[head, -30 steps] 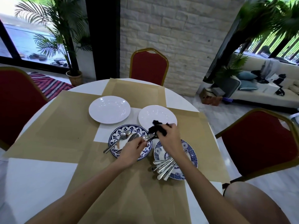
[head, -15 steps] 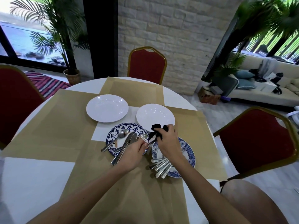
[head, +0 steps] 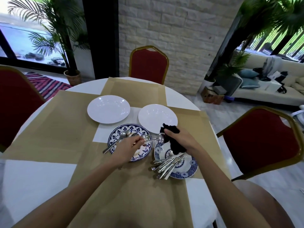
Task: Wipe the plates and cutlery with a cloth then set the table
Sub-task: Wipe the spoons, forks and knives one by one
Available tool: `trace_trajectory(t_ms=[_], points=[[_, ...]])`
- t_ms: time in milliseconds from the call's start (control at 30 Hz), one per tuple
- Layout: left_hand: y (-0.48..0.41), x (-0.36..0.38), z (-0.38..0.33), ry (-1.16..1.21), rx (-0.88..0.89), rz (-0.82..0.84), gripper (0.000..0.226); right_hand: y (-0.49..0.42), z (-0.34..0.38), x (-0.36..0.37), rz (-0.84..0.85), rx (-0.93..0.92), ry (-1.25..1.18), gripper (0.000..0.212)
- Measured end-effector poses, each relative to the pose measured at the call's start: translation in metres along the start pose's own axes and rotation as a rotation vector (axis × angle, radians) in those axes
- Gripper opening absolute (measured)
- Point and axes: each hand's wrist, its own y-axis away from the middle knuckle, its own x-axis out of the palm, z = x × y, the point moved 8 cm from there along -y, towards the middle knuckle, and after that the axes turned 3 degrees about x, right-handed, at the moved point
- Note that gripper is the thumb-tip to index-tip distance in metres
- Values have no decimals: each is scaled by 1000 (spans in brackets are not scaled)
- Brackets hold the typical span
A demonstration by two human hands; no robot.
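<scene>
- We see the left hand (head: pixel 130 148) over the near blue plate (head: pixel 115 137), its thumb and fingers pinching the handle of a spoon (head: pixel 160 137).
- The spoon lies almost level in the air, spanning the gap between the two blue plates, with its bowl toward the right hand (head: pixel 182 140).
- The right hand's fingers are curled round a black cloth (head: pixel 176 145); the thumb lies by the spoon's bowl, and the cloth meets the bowl there.
- The cloth hangs from that hand over the far side of the second blue plate (head: pixel 191 168).
- On this second plate we find a bundle of cutlery (head: pixel 167 163), handles fanned out past the near rim onto the brown paper (head: pixel 131 195).
- More spoons (head: pixel 125 134) rest on the first blue plate; one handle sticks out past its left rim.
- Two white plates (head: pixel 108 111) (head: pixel 158 117) sit side by side beyond the blue ones, the right one just behind the cloth.
- Everything rests on a round white table (head: pixel 32 178) partly covered by the paper.
- Red chairs stand at the far side (head: pixel 148 66), the left (head: pixel 16 104) and the right (head: pixel 256 142).
</scene>
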Motion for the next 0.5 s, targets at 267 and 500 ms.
trace_trajectory(t_ms=[267, 500], points=[[-22, -42, 15, -5, 6, 69, 12, 26, -18, 26, 353, 106, -75, 17], [-7, -19, 48, 311, -375, -261, 67, 22, -39, 66, 199, 159, -414, 27]])
